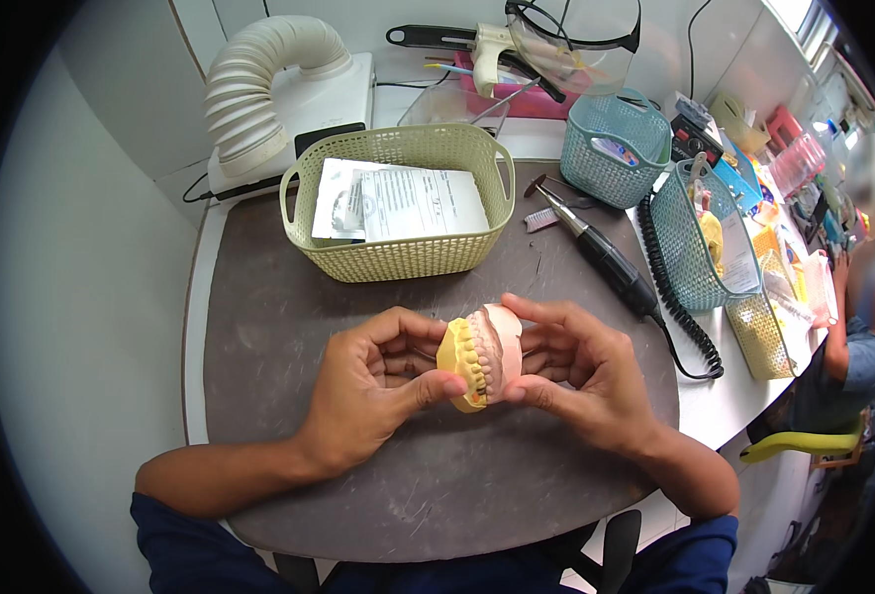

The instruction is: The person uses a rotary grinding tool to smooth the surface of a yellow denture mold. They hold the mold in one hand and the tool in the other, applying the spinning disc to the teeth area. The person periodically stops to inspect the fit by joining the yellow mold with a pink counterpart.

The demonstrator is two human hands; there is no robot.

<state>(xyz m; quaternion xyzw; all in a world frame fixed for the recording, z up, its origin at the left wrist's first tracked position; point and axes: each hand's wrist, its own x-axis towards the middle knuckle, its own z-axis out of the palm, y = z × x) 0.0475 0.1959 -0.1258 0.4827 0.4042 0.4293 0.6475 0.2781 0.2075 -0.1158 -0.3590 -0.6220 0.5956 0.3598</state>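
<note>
Over the middle of the dark work surface, two dental casts are pressed together, teeth to teeth. My left hand (pixel 383 381) is closed on the yellow dental cast (pixel 457 356), its thumb near the lower teeth. My right hand (pixel 581 366) grips the pink dental cast (pixel 502 346), thumb below and index finger on top. A small dark and reddish spot shows on the yellow cast's lower teeth. The far sides of both casts are hidden by my fingers.
A green basket (pixel 398 262) with papers stands beyond my hands. To the right lies a handpiece (pixel 606 262) with a coiled cord (pixel 680 307). Blue baskets (pixel 611 158) stand farther right. A white ribbed hose (pixel 249 84) rises at back left. Another person (pixel 848 337) sits at far right.
</note>
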